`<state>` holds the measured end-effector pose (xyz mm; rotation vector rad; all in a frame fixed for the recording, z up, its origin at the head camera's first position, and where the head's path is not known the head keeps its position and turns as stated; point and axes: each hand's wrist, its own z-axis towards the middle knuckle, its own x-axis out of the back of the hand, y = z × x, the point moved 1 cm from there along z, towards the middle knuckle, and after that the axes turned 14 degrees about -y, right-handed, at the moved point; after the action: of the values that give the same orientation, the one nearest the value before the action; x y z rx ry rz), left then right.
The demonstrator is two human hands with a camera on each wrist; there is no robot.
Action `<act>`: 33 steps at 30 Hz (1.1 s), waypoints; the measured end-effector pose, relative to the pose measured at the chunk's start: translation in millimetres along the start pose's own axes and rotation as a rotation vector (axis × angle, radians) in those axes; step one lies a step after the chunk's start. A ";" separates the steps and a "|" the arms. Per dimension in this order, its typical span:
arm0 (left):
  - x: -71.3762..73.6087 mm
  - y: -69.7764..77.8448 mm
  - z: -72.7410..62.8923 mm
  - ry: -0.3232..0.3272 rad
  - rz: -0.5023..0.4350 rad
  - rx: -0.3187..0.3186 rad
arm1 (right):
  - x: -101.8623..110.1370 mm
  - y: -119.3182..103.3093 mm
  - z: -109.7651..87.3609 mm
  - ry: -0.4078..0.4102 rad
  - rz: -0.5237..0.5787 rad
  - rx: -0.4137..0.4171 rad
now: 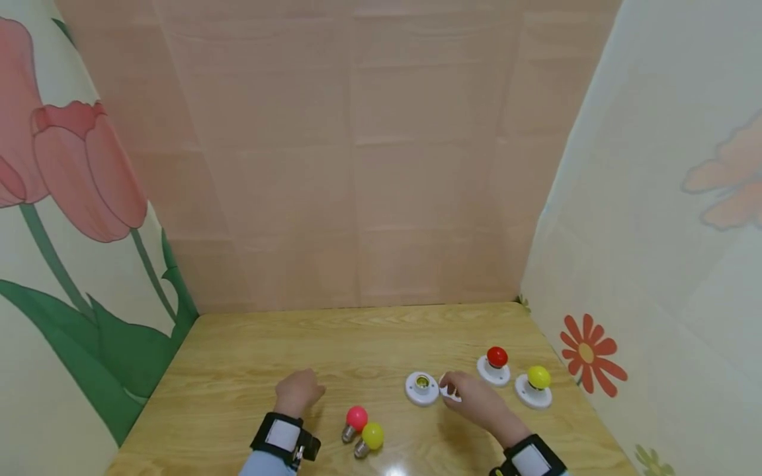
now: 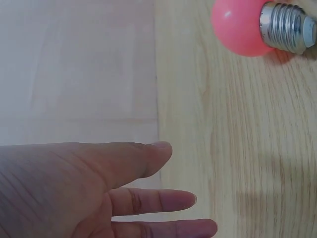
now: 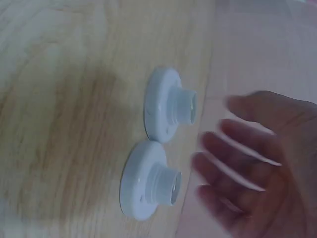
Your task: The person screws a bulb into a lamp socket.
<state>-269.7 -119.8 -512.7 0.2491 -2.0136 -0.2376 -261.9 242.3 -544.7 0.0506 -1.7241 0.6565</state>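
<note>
Two white lamp sockets stand side by side on the wooden table; one socket (image 1: 422, 389) shows its brass inside in the head view, while the other socket (image 1: 450, 395) is partly hidden behind my right hand (image 1: 473, 400). In the right wrist view that hand hovers by the sockets, fingers loosely bent and apart, holding nothing. My left hand (image 1: 298, 393) is held over the table with nothing in it, thumb and fingers stretched out. To its right lie a pink bulb (image 1: 357, 418) and a yellow bulb (image 1: 373, 436), both with metal screw bases.
Right of my right hand, a red bulb (image 1: 497, 357) and another yellow bulb (image 1: 539, 377) sit upright in white sockets. A plain pinkish sheet (image 1: 357, 198) hangs behind the table (image 1: 250, 344), and flower-printed sheets border both sides.
</note>
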 end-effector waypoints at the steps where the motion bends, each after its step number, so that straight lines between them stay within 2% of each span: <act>1: -0.6 -0.1 0.3 -0.001 0.004 0.001 | -3.5 -0.2 -1.8 -0.067 0.015 0.012; 3: -2.0 -0.4 1.0 0.008 0.013 0.000 | -10.2 -0.3 -5.2 -0.192 0.054 0.021; 5: -3.4 -0.1 0.8 0.021 0.015 -0.002 | -14.5 0.1 -7.9 -0.292 0.089 -0.007; 7: -5.5 -0.4 1.3 0.039 0.022 -0.006 | -15.9 0.5 -9.2 -0.349 0.106 -0.027; 9: -7.0 -0.3 2.8 0.042 0.020 0.002 | -13.9 0.4 -9.6 -0.365 0.115 -0.053; 11: -8.2 0.2 4.0 0.035 0.017 0.011 | -9.5 0.4 -8.7 -0.310 0.094 -0.066; 13: -8.2 1.0 4.5 0.030 0.016 0.016 | -5.1 2.4 -4.4 -0.201 0.091 -0.093; 16: -8.1 2.3 5.5 0.019 0.005 0.027 | -2.2 11.2 6.3 0.010 0.152 -0.137; 19: -8.4 3.1 6.0 0.011 0.000 0.033 | -7.8 27.6 18.0 0.123 0.254 -0.192; 22: -8.8 3.4 6.1 -0.001 0.000 0.035 | -22.4 48.4 26.0 0.130 0.329 -0.243; 24: -8.6 3.7 5.1 -0.007 -0.002 0.033 | -34.0 61.5 30.2 0.120 0.378 -0.247; 29: -8.5 3.9 4.3 -0.014 -0.017 0.025 | -56.5 82.7 35.7 0.115 0.486 -0.152; 33: -7.1 3.8 3.1 -0.014 -0.020 0.020 | -67.1 90.4 38.7 0.151 0.517 -0.127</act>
<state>-269.8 -114.0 -519.1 0.2813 -2.0294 -0.2325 -311.9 280.0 -646.0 -0.5365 -1.6340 0.8981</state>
